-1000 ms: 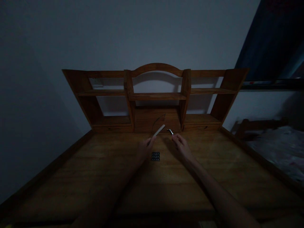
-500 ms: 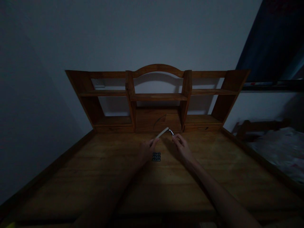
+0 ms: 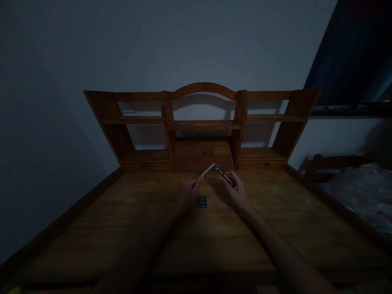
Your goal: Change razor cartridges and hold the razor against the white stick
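Observation:
My left hand [image 3: 188,193] is closed around the lower end of a thin pale stick [image 3: 208,169], which slants up and to the right. In my right hand [image 3: 237,190], a slim tool with a dark handle and shiny metal head [image 3: 226,177] is gripped, its head pointing up and left. The tool's head is close to the stick's tip; whether they touch I cannot tell. A small black block with rows of light marks [image 3: 201,202] lies on the wooden desk [image 3: 214,228], just right of my left wrist. Dim light hides finer detail.
A wooden shelf unit [image 3: 202,125] with several compartments stands along the back of the desk. Raised wooden edges run down the desk's left and right sides. Beyond the right edge lies a pale, crumpled heap [image 3: 361,192]. A dark curtain [image 3: 346,61] hangs at upper right.
The tool in my right hand has turned, so its dark handle now shows and its head sits differently. The pale stick has tilted and its tip moved slightly left.

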